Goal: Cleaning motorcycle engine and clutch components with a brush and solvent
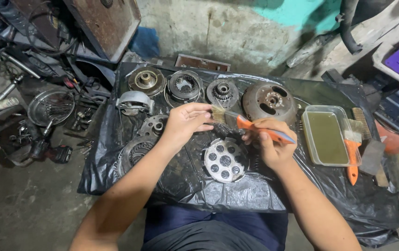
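My right hand [271, 144] grips the orange handle of a paintbrush [255, 128], whose pale bristles point left. My left hand [185, 122] pinches a small part at the bristle tips; the part itself is too hidden by my fingers to make out. Both hands hover over a black plastic sheet [190, 181]. Just below them lies a round silver plate with several holes [225, 160]. Ringed clutch parts [134, 153] rest under my left forearm.
Along the back of the sheet sit a hub [146, 80], a clutch basket [184, 86], a gear [222, 92] and a rusty rotor [269, 101]. A clear tray of yellowish liquid [326, 135] carries a second orange brush [352, 155]. Tools and scrap litter the floor at left.
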